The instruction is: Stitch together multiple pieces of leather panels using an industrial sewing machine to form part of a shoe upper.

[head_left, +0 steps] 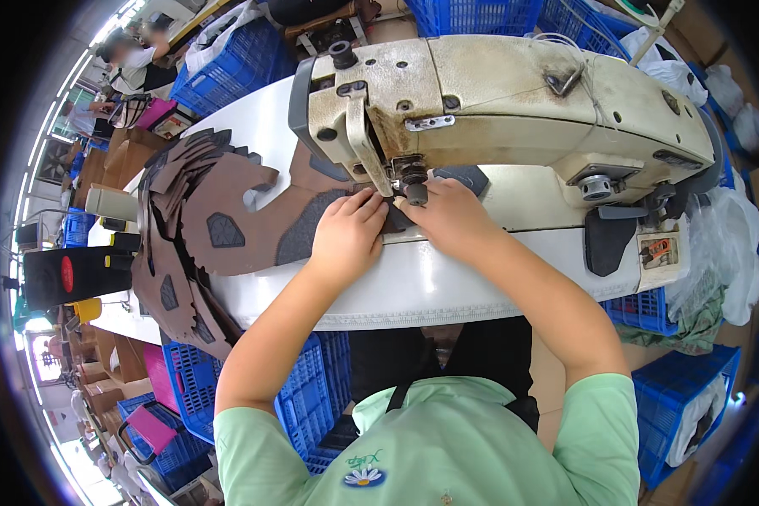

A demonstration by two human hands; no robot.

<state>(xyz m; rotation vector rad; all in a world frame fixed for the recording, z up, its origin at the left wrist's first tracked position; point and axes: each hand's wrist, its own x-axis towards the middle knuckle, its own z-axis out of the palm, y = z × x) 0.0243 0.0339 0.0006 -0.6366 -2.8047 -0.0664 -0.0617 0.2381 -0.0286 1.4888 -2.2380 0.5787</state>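
A worn cream sewing machine [514,101] stands on the white table, and both my hands are at its needle and presser foot [413,173]. My left hand [347,226] is closed, fingers bent together and pressed on a brown leather-like piece [253,221] with dark grey patches. Just right of the needle, my right hand [453,212] has its fingers together on the dark edge of the work; its fingertips are partly hidden by the presser foot parts. A dark grey patch [464,177] shows behind the right hand. The stitching point itself is mostly covered.
Several similar brown pieces [173,173] lie stacked and overhang the table's left side. A black pad [609,240] rests at the machine's right end, near clear plastic bags [713,244]. Blue crates [683,409] stand around the table [371,295]. Other people are at the far left.
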